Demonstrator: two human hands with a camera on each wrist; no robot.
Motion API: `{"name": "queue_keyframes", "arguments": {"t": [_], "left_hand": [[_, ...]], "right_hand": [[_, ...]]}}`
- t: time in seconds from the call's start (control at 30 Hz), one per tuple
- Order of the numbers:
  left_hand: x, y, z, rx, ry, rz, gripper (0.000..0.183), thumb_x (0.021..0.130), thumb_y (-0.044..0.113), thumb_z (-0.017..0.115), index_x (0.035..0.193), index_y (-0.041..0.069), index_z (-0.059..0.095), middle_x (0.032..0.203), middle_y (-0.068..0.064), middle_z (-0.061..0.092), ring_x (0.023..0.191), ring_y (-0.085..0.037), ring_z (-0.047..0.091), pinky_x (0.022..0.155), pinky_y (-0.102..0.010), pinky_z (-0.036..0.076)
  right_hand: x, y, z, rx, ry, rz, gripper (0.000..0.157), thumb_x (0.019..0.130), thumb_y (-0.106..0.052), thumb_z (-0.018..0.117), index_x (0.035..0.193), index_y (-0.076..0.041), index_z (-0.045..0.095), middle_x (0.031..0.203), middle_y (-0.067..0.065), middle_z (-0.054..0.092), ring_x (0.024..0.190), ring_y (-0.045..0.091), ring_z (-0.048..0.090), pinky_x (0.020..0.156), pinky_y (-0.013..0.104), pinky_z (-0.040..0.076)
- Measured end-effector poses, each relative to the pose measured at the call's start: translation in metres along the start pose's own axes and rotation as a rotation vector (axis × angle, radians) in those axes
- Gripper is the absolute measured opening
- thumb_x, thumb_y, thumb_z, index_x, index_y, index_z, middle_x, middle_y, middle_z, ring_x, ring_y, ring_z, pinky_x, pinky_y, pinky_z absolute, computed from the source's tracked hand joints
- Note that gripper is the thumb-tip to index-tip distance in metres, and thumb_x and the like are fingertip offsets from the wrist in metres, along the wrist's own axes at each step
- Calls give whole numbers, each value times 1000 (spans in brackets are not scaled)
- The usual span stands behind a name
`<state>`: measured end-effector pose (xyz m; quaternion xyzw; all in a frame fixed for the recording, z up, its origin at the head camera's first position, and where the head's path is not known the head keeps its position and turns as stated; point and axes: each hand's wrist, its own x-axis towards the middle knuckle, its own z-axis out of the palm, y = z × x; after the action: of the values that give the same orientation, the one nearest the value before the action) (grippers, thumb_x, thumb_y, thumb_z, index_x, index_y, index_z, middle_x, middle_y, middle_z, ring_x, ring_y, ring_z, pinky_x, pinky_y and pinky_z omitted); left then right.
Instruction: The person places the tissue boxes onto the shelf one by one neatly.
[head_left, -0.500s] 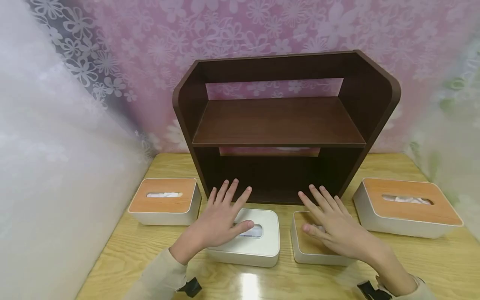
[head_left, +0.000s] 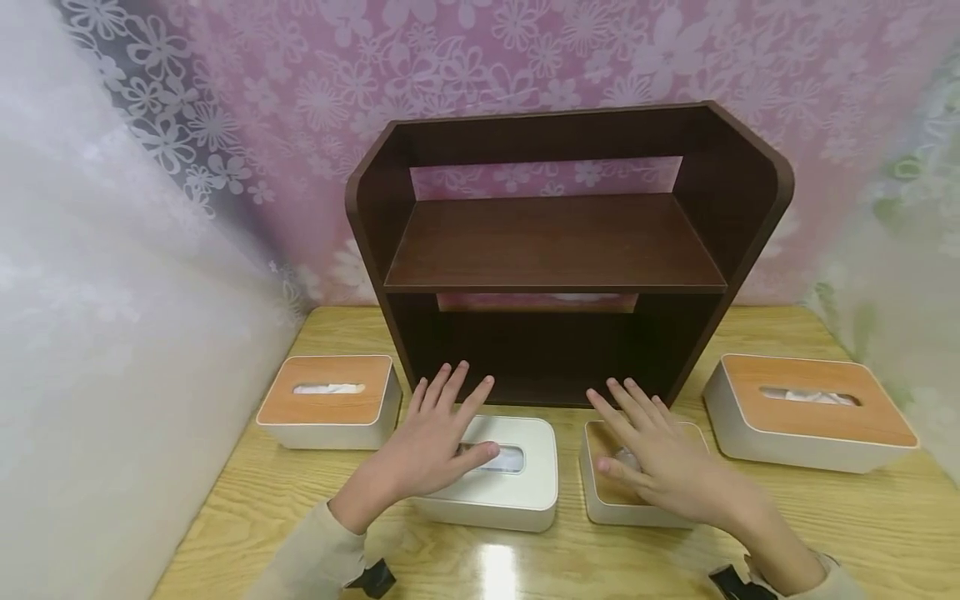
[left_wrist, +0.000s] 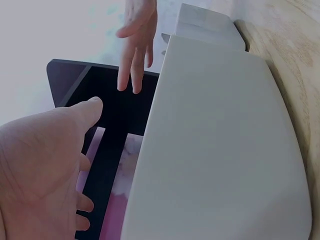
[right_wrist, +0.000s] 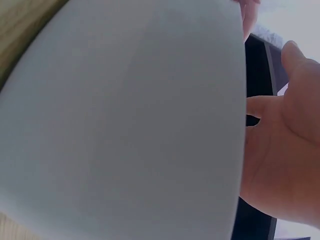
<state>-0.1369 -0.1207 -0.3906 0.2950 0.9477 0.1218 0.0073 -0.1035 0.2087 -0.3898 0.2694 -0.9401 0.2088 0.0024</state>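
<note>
My left hand (head_left: 431,446) is spread palm down above a white tissue box (head_left: 517,492), covering its left part in the head view. In the left wrist view that hand's palm (left_wrist: 45,155) shows beside the box's pale side wall (left_wrist: 215,145), holding nothing. Over a smaller tissue box with a wood-look lid (head_left: 611,487) hovers my right hand (head_left: 663,458), fingers extended forward, partly hiding the lid and slot. From the right wrist, the pale box wall (right_wrist: 125,130) fills most of the view, with the hand's palm (right_wrist: 280,155) above its edge.
A dark brown two-tier shelf (head_left: 555,246) stands behind the boxes, against a flowered pink curtain (head_left: 480,58). One orange-topped tissue box (head_left: 326,408) sits at the left, another (head_left: 817,425) at the right. All rest on a light wooden table (head_left: 247,517).
Both hands have drifted slightly left, the right one more, uncovering the far right corner of the smaller box's lid. The boxes and shelf look about the same.
</note>
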Motion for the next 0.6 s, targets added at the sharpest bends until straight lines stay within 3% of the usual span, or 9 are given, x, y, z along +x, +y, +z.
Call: {"name": "queue_keyframes", "arguments": {"t": [0.2,0.43,0.6], "left_hand": [[-10,-5,-1,-34,6,0,81,98,66,40,161,24,12,166,-14,2,152,-36,1,116,-64,13],[-27,-11,0,-100,10,-2,84,97,60,50,161,21,13,165,-19,5,150,-42,7,114,-67,17],[-38,-13,3,-193,-28,-25,88,95,63,50,162,24,8,166,-15,-1,149,-45,9,113,-67,21]], "right_hand": [[-2,-14,8,-1,-21,-19,83,95,-53,58,161,-22,16,163,12,22,152,35,7,119,57,10],[3,-31,20,-8,-67,-42,86,92,-57,59,159,-16,24,157,12,35,151,37,12,116,62,17],[5,-37,27,-2,-121,-39,89,91,-65,54,160,-18,21,154,10,40,150,38,14,115,63,20]]}}
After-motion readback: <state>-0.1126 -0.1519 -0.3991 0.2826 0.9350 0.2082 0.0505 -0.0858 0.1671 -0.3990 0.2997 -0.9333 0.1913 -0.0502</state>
